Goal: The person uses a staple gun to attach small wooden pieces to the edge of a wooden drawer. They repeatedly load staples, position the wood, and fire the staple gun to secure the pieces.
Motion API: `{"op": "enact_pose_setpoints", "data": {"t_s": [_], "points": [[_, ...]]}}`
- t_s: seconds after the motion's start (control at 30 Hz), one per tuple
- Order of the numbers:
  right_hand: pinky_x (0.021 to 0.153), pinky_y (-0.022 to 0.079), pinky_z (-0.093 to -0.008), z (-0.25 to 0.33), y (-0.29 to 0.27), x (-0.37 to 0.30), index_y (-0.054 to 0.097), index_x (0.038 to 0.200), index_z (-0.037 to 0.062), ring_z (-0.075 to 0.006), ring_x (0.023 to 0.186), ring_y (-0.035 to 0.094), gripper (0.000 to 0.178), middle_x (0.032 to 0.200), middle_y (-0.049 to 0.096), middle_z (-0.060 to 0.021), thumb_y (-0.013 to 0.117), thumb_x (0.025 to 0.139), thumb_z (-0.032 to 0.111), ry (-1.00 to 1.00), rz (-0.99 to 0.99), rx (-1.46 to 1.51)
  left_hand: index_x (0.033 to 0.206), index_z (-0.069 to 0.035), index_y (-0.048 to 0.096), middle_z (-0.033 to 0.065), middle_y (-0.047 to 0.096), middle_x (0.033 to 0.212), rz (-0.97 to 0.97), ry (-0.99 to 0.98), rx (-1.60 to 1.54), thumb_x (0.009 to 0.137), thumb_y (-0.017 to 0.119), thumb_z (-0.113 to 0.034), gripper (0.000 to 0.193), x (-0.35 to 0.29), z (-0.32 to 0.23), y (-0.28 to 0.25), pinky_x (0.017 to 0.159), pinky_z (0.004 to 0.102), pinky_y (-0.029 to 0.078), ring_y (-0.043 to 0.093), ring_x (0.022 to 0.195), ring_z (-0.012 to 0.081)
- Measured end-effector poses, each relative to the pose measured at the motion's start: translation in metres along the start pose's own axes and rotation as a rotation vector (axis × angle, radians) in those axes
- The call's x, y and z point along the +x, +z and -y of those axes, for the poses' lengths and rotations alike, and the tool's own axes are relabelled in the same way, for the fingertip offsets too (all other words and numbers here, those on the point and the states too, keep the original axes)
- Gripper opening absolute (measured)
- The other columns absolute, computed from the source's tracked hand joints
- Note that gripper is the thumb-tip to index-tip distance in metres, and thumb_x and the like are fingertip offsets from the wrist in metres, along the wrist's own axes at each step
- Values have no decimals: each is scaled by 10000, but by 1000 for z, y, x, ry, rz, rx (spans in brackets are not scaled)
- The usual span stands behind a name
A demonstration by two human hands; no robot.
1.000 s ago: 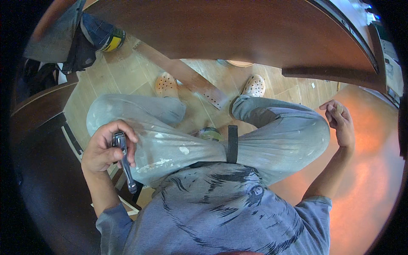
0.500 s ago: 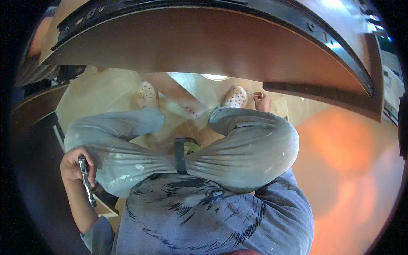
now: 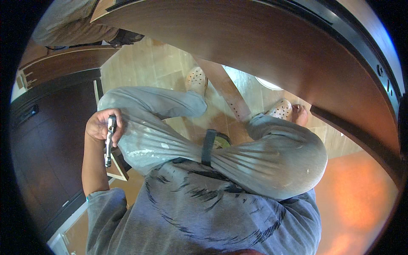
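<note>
My left hand [image 3: 100, 124] rests by my left knee, its fingers wrapped round a slim silver-and-black hand tool [image 3: 109, 146]. The tool points back toward me; its exact kind is unclear. Down beside my right clog [image 3: 281, 109], my right hand [image 3: 300, 115] is low near the floor with curled fingers. What lies in those fingers, if anything, is too small to make out. A large brown wooden panel [image 3: 238, 46] stands over my feet, with a black rail [image 3: 361, 46] along its upper edge.
A brown board [image 3: 223, 87] lies on the wood floor between my clogs. Behind the strap between my legs is a round greenish thing [image 3: 222, 141]. Dark panelled furniture [image 3: 51, 140] stands at left. Another person's leg [image 3: 63, 25] shows at upper left.
My view has turned left, so the panel, legs and hands sit farther right in the picture. The left hand still holds the tool; the right hand stays by the right clog.
</note>
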State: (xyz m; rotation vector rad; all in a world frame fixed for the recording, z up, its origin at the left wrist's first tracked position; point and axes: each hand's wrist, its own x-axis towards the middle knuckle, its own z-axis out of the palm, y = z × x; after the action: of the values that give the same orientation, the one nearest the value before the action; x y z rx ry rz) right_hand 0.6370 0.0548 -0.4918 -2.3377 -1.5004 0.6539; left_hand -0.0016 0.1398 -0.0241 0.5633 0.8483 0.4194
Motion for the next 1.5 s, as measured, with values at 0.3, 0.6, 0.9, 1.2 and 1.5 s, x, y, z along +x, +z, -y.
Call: {"op": "enact_pose_setpoints", "data": {"t_s": [0.3, 0.6, 0.9, 1.2, 1.5], "points": [[834, 502, -529, -24, 34, -4, 660, 974, -14, -466, 958, 624, 296, 977, 652, -252, 645, 979, 281, 60, -14, -6, 1119, 81, 563, 201, 653, 751, -46, 3, 40, 854, 815, -189, 455, 1, 3, 2, 521, 318, 512, 685, 601, 276], [884, 513, -480, -39, 33, -24, 679, 1033, -50, -444, 1027, 661, 295, 1052, 680, -288, 651, 968, 236, 304, -9, 31, 979, 74, 585, 162, 608, 678, -318, 14, 213, 939, 678, -476, 559, -19, 17, -16, 415, 330, 495, 608, 481, 231], [896, 531, -443, -22, 20, -60, 734, 1071, -5, -411, 1044, 693, 225, 1130, 713, -267, 654, 944, 162, 663, -258, 503, 1064, 1, 535, 141, 610, 661, -125, 56, 39, 852, 840, -185, 416, -31, 9, -39, 434, 307, 470, 603, 491, 233], [865, 547, -431, 4, 4, -55, 764, 1024, 63, -343, 961, 715, 171, 1019, 739, -189, 690, 878, 114, 519, -281, 521, 1109, 8, 518, 127, 615, 710, -142, 58, 66, 889, 827, -194, 429, -38, 12, -34, 467, 300, 492, 612, 542, 217], [877, 552, -431, 9, 2, -37, 778, 1043, 98, -338, 978, 712, 202, 1030, 744, -148, 722, 856, 148, 403, -193, 340, 1088, 17, 523, 135, 625, 717, -123, 46, 69, 887, 825, -180, 413, -32, 10, -25, 462, 293, 505, 612, 531, 212]]}}
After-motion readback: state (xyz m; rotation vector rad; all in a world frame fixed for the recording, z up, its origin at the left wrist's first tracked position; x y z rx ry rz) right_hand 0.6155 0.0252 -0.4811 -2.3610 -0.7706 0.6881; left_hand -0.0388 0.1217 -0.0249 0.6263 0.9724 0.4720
